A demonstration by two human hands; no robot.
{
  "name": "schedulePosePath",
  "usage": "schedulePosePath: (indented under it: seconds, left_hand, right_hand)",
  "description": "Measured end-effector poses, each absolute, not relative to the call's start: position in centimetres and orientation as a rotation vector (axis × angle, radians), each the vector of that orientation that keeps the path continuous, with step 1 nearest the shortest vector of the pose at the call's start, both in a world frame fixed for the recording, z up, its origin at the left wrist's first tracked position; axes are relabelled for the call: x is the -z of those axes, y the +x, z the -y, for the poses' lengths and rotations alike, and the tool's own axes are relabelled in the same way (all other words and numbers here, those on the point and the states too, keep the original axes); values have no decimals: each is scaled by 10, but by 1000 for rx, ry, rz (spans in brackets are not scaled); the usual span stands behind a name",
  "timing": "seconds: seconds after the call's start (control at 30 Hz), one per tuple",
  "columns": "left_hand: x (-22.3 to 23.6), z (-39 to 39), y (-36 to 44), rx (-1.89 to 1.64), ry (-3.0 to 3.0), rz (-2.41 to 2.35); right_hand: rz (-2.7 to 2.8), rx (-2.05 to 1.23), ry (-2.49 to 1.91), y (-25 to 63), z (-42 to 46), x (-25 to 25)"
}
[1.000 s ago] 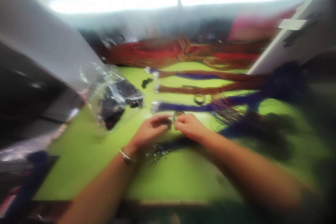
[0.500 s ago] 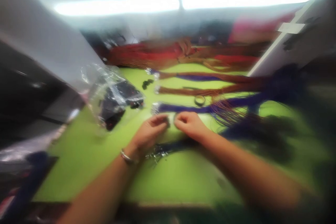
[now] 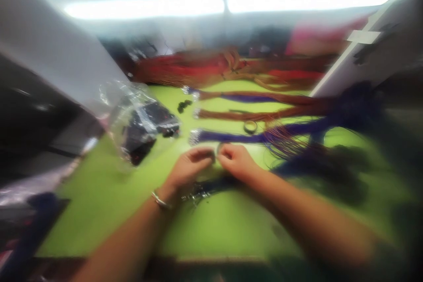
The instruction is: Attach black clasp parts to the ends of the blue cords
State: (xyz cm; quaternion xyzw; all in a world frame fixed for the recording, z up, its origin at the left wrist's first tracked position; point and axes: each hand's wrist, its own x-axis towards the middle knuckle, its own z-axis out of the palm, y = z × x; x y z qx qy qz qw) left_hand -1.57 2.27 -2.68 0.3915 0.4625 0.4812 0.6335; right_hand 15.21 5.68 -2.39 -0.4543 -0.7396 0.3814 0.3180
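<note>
My left hand (image 3: 191,165), with a bracelet at its wrist, pinches a small black piece (image 3: 213,156) at its fingertips. Close beside it, my right hand (image 3: 236,158) is closed in a pinch; what its fingers hold is too small and blurred to name. Beneath both hands lies a dark blue wire bundle (image 3: 221,183) with shiny metal ends (image 3: 197,194) on the left. Just beyond the hands is a purple-blue wire bundle (image 3: 228,136) with whitish ends.
A clear plastic bag (image 3: 132,114) of black parts stands left on the green table (image 3: 109,202). Nearby lie a few loose black pieces (image 3: 183,105). A roll of tape (image 3: 250,127) sits among brown wire bundles (image 3: 231,115). Red and brown wires (image 3: 185,68) lie behind, between white side panels.
Both hands have come slightly nearer each other, the left one shifting a little to the right. The view has shifted slightly; the bag and wire bundles stay in place.
</note>
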Motion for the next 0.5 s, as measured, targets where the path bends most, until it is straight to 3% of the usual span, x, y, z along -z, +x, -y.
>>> schedulePosePath:
  seconds: [0.33, 0.5]
  left_hand:
    - [31, -23, -15, -1037, 932, -1019]
    - [27, -26, -27, -896, 989, -1052]
  right_hand:
    - [1989, -936, -1203, 151, -54, 30]
    - [2073, -941, -1247, 164, -65, 10]
